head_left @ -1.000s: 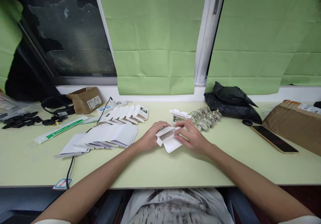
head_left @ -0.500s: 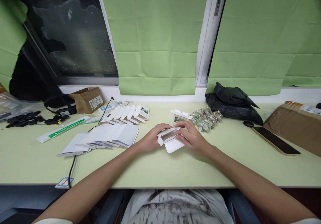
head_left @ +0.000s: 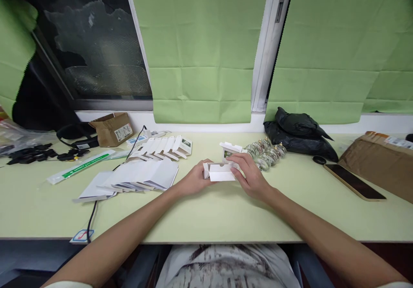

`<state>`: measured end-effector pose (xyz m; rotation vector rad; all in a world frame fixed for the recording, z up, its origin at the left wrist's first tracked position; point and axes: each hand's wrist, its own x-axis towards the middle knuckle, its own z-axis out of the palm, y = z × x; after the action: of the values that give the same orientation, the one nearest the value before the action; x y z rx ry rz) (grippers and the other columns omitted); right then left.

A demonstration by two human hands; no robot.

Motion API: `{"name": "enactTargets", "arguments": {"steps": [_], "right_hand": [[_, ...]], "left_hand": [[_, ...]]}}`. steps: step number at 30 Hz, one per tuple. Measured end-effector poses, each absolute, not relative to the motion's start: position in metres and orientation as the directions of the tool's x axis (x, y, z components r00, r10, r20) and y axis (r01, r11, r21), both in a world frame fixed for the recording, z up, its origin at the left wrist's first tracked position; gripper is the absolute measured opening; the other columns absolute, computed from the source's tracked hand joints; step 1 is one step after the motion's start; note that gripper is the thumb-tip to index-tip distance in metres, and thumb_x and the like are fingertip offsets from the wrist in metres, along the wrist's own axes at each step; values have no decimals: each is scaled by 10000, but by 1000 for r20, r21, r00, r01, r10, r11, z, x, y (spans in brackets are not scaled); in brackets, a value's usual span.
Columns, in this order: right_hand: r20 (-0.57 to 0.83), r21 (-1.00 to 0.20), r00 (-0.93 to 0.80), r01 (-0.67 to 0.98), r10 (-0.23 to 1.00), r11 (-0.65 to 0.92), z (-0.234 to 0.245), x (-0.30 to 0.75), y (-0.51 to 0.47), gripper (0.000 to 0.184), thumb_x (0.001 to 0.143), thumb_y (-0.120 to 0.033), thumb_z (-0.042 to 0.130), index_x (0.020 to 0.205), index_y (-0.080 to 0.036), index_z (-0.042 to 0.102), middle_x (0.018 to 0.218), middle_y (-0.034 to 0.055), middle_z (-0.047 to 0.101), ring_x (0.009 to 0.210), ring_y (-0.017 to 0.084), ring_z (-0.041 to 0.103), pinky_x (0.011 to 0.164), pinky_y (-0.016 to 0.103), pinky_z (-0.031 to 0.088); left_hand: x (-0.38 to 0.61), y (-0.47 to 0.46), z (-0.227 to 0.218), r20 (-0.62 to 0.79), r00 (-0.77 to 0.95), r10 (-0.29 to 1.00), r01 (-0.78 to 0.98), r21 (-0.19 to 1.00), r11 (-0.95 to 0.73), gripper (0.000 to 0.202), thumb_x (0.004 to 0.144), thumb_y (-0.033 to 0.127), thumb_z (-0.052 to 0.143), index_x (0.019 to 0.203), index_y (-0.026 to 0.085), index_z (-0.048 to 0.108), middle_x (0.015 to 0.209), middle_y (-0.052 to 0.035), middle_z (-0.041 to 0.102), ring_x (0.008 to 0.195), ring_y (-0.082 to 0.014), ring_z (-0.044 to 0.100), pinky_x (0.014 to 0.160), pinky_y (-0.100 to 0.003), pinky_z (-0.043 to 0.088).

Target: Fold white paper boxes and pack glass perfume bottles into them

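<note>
A small white carton (head_left: 222, 175) is between my two hands above the middle of the table, its flap toward me. My left hand (head_left: 196, 178) is closed around the carton's left end. The fingers of my right hand (head_left: 248, 174) are bent onto its right end and flap. Just behind, another white box (head_left: 229, 149) with a printed picture stands with its top flaps up. To its right sit several clear glass ornaments (head_left: 266, 152) in rows. Left of my hands lie flat white cartons (head_left: 142, 175) in an overlapping stack, and behind them a row of folded white boxes (head_left: 164, 147).
A phone (head_left: 355, 182) and a brown parcel (head_left: 380, 161) lie at the right, near a black plastic bag (head_left: 300, 135). An open cardboard box (head_left: 112, 129) stands back left. A black cable (head_left: 92, 219) runs over the front edge.
The carton has been tilted, and its front flap, which hung down toward me, is now folded up nearer the opening. My right fingers have shifted along with the flap.
</note>
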<state>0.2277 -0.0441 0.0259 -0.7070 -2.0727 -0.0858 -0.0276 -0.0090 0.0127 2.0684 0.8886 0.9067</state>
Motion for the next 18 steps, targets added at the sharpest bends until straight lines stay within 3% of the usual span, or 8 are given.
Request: {"name": "enactTargets", "arguments": {"steps": [6,14,18], "right_hand": [[863,-261,-236,549,447,794,27,230,-40,362,1064,-204,467,1416,-277,502,1283,126,607,1217,296,575,1034,529,507],[824,-394,-130,570,552,721,23,232,-34,282,1055,-239,475,1332,-250,531,1123,92,600,901,229,582,889,448,533],[813,-470,-33,552,582,689,19,233,-31,343,1023,-279,537,1361,-253,488,1241,113,532,812,195,563,854,436,546]], "left_hand": [[-29,-5,14,220,407,887,319,875,-364,517,844,501,790,1251,196,694,1230,-86,757,1128,-301,704,933,-378,566],[-39,24,1,246,188,951,286,912,-293,592,725,459,886,1197,166,682,1211,-127,770,1086,-317,727,925,-426,587],[-48,40,-7,256,84,963,302,914,-270,586,676,470,907,1114,148,688,1137,-133,781,1041,-333,733,905,-461,586]]}}
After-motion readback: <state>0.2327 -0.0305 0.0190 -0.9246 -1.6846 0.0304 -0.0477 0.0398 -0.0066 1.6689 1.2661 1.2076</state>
